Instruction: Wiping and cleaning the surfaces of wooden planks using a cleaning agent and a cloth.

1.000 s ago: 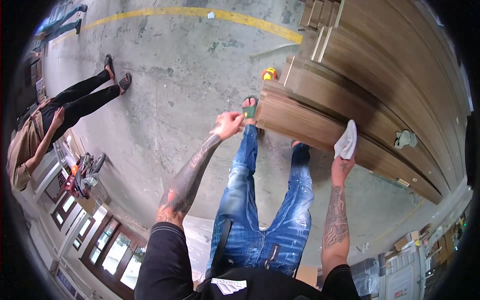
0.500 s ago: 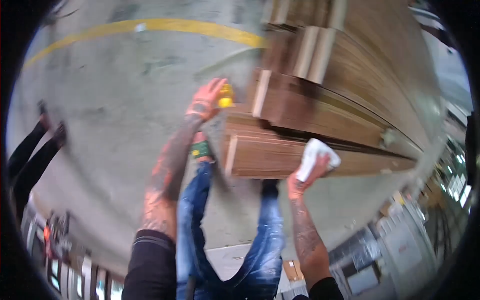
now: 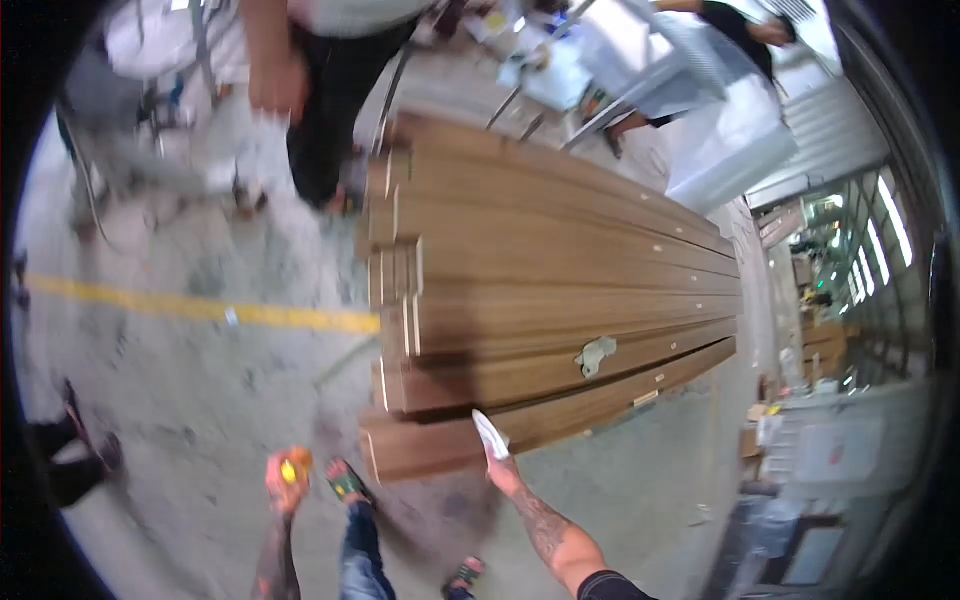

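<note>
Out over the floor, left of the stacked boards, my left hand [image 3: 284, 490] is closed round a small yellow bottle [image 3: 291, 470]; its shape is partly hidden by the fingers. My right hand [image 3: 503, 474] grips a folded white cloth [image 3: 489, 437], held at the near edge of the stack. Brown wood-grain boards [image 3: 570, 265] lie side by side in stepped layers, their pale-edged ends uneven at the left. The nearest board [image 3: 430, 450] sits lower, just left of the cloth. Whether the cloth touches the wood I cannot tell.
A crumpled pale rag [image 3: 597, 355] lies on the boards. Beyond the stack's far left corner stands a person in black trousers [image 3: 325, 110]; another person [image 3: 740, 35] is beside a plastic-wrapped load [image 3: 730, 150]. At far left are someone's legs [image 3: 75, 455]. A yellow line [image 3: 200, 309] crosses the concrete floor.
The view has lifted and swung, so the whole stack and the people beyond now show. My left hand, with the bottle, has moved away from the board ends; my right hand still holds the cloth.
</note>
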### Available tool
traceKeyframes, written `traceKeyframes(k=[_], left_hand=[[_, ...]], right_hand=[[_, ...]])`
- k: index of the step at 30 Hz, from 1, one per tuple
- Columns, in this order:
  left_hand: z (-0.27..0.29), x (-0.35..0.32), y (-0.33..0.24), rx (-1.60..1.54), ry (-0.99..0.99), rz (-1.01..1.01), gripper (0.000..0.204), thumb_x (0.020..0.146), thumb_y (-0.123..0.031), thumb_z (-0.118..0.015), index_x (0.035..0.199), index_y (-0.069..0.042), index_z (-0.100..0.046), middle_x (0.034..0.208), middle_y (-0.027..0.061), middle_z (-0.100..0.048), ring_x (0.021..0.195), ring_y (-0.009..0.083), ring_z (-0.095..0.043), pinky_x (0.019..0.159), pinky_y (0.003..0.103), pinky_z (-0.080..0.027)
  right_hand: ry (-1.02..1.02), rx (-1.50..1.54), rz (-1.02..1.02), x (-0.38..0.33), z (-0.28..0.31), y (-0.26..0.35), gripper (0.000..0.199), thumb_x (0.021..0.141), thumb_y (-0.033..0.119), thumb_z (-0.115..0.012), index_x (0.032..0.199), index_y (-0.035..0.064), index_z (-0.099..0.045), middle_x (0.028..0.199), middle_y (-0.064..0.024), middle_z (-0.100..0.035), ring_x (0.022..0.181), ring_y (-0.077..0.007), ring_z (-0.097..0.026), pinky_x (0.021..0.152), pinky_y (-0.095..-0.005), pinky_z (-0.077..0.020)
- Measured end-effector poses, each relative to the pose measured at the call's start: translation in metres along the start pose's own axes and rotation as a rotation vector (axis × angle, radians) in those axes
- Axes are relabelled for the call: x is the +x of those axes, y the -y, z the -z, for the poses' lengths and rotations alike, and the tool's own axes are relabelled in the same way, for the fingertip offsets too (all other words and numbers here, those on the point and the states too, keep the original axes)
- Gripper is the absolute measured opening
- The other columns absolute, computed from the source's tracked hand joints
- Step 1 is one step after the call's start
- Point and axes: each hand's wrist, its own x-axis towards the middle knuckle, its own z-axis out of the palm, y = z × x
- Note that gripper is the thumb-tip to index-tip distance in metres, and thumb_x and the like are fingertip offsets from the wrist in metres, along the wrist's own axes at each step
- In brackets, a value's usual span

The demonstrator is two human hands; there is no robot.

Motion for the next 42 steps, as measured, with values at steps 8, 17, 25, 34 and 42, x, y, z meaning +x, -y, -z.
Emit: traceKeyframes(k=[8, 17, 25, 34, 42], left_hand=[[0.184, -0.121, -0.118, -0.134, 0.004, 0.075, 0.055, 0.070, -0.015, -0.078, 0.118, -0.004, -0.054, 0.101, 0.0096, -0.063, 0.093, 0.0238, -0.064, 0.085, 0.038, -0.054], [0.145, -0.206, -0.339, -0.336, -0.077, 0.011, 0.067, 0.075, -0.013, -0.083, 0.129, -0.007, -0.045, 0.106, 0.0079, -0.063, 0.095, 0.0186, -0.065, 0.087, 0.034, -0.055], [0.108, -0.237, -0.496, -0.454, 0.356, -0.217, 0.065, 0.076, -0.019, -0.084, 0.132, -0.007, -0.053, 0.111, 0.0084, -0.069, 0.101, 0.0182, -0.068, 0.088, 0.034, -0.056], [0.096, -0.272, -0.567, -0.364, 0.449, -0.398, 0.064, 0.077, -0.020, -0.084, 0.130, -0.005, -0.053, 0.115, 0.0102, -0.069, 0.106, 0.0197, -0.068, 0.094, 0.034, -0.054], [0.093, -0.278, -0.567, -0.284, 0.539, -0.481, 0.063, 0.078, -0.025, -0.084, 0.133, -0.005, -0.059, 0.114, 0.0089, -0.069, 0.104, 0.0191, -0.067, 0.092, 0.033, -0.053]], right_hand=[[0.420, -0.571, 0.170, -0.230, 0.037, -0.120, 0.060, 0.104, 0.049, -0.039, 0.130, -0.0016, -0.059, 0.126, -0.0268, -0.063, 0.119, -0.0367, -0.062, 0.103, -0.0434, -0.0457], [0.059, 0.401, 0.253, -0.250, 0.114, -0.339, 0.062, 0.103, 0.050, -0.048, 0.131, -0.0044, -0.059, 0.126, -0.0180, -0.067, 0.114, -0.0243, -0.064, 0.096, -0.0383, -0.0508], [-0.471, 0.739, 0.438, -0.353, 0.285, -0.250, 0.059, 0.101, 0.042, -0.054, 0.133, -0.0082, -0.055, 0.126, -0.0179, -0.064, 0.112, -0.0282, -0.063, 0.092, -0.0393, -0.0489], [-0.250, 0.838, 0.447, -0.393, 0.237, -0.174, 0.052, 0.099, 0.033, -0.060, 0.133, -0.0051, -0.056, 0.129, -0.0136, -0.063, 0.120, -0.0231, -0.058, 0.100, -0.0358, -0.0459], [-0.030, 0.765, 0.666, -0.415, 0.246, -0.122, 0.041, 0.098, 0.022, -0.061, 0.131, -0.0015, -0.059, 0.123, -0.0077, -0.066, 0.113, -0.0176, -0.061, 0.097, -0.0315, -0.0482]])
